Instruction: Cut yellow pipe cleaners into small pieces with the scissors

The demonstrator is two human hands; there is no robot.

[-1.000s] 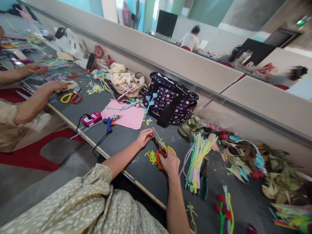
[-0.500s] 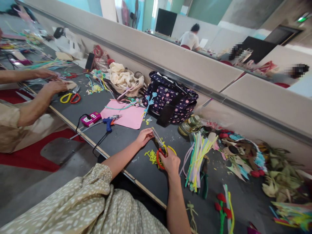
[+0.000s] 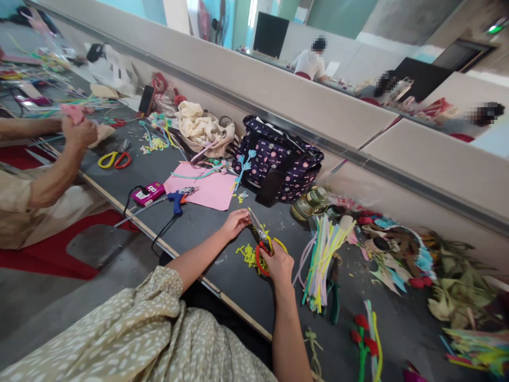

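My right hand (image 3: 279, 261) is closed through the handles of the scissors (image 3: 260, 233), one red and one yellow. Their blades point up and left toward my left hand (image 3: 236, 223). Pinched together, the left fingertips hold a short yellow piece of pipe cleaner (image 3: 249, 210) at the blade tips; most of it is hidden. Beneath the scissors lies a pile of short yellow cut pieces (image 3: 249, 257) on the dark table (image 3: 222, 260). To the right of my right hand rests a bundle of pastel pipe cleaners (image 3: 326, 260), with green-handled pliers (image 3: 334, 297) beside it.
A blue glue gun (image 3: 177, 200), a magenta power strip (image 3: 149, 194) and pink paper (image 3: 207, 188) lie to the left. Behind are a dark patterned bag (image 3: 278, 159) and a jar (image 3: 312, 204). A co-worker's hands (image 3: 79, 132) work at far left, near another pair of scissors (image 3: 115, 159).
My hands and scissors stay almost in place. The co-worker's hands have drawn back and up, and now hold something pink.
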